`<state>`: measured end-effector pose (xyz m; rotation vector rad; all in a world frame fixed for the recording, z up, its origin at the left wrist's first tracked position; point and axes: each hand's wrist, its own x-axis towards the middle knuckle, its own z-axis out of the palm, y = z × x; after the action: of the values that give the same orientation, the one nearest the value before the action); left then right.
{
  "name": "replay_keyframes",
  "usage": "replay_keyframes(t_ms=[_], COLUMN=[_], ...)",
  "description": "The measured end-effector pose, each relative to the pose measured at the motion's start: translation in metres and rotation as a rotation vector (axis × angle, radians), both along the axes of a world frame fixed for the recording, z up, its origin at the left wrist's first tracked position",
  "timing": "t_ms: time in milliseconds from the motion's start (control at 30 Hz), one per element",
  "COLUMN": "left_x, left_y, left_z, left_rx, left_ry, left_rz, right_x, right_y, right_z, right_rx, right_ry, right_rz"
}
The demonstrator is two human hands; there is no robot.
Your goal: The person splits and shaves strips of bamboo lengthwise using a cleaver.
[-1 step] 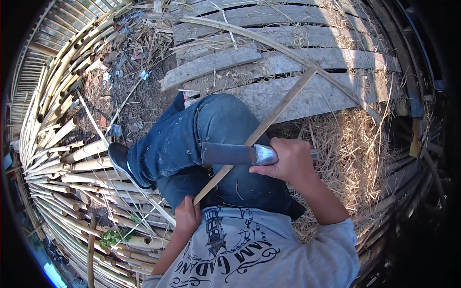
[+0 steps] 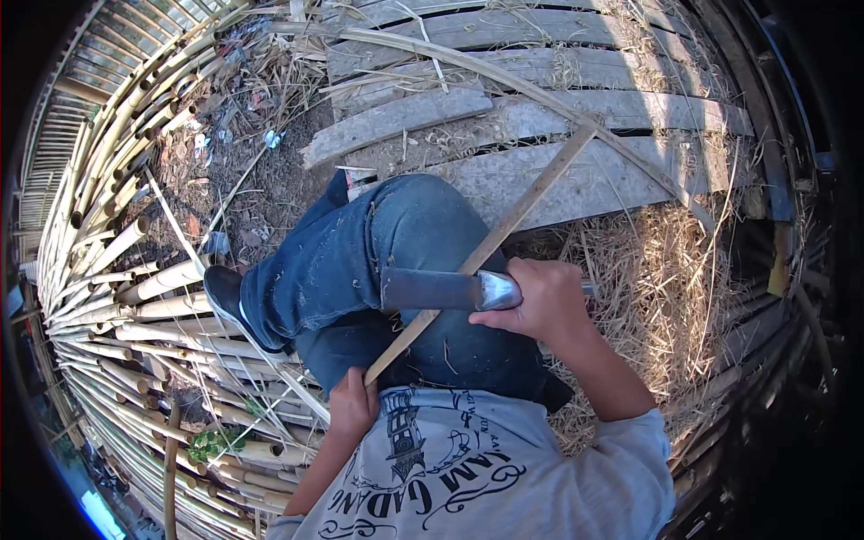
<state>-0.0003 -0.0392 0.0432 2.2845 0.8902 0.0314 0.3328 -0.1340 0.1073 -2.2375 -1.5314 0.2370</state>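
Note:
My left hand (image 2: 354, 401) is closed around the near end of a long, flat bamboo strip (image 2: 524, 209), close to my shirt. The strip slants up to the right across my jeans, its far end over the wooden boards. In my right hand (image 2: 545, 297) is a knife, gripped by its handle, which my fingers mostly hide. The knife's broad, dark blade (image 2: 430, 290) points left and crosses over the strip above my thighs. A shiny metal collar (image 2: 498, 292) joins blade and handle. Whether the edge touches the strip, I cannot tell.
Weathered wooden boards (image 2: 621, 112) lie ahead, with another long bamboo strip (image 2: 468, 65) across them. Pale shavings (image 2: 661, 306) are heaped to my right. Many cut bamboo poles (image 2: 171, 310) are stacked at the left, near my shoe (image 2: 230, 297). Litter (image 2: 272, 139) dots the dirt.

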Motion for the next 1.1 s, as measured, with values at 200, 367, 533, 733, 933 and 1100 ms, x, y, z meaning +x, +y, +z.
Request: replay_keyframes(t_ms=[200,367,533,733,933,1100], left_x=[0.003,0.001,0.005,0.002,0.006,-0.010], left_y=[-0.006,-0.004,-0.006,-0.009,-0.007,0.013], left_z=[0.000,-0.005,-0.001,0.001,-0.003,-0.019], left_rx=[-0.027,-0.050,-0.064,-0.038,-0.301,-0.802], left_ry=[-0.015,-0.034,-0.032,-0.008,0.010,-0.060], left_rz=[-0.006,0.010,0.015,0.033,0.113,0.098], right_x=[0.071,0.098,0.018,0.118,0.084,0.008], right_y=[-0.017,-0.039,-0.016,-0.032,-0.052,-0.003], right_z=[-0.009,0.021,0.008,-0.010,0.009,-0.010], right_rx=[0.112,0.093,-0.019,0.175,0.210,0.080], right_ry=[-0.137,-0.070,-0.099,0.054,0.312,0.150], right_rz=[-0.356,-0.665,-0.017,-0.748,-0.463,-0.041])
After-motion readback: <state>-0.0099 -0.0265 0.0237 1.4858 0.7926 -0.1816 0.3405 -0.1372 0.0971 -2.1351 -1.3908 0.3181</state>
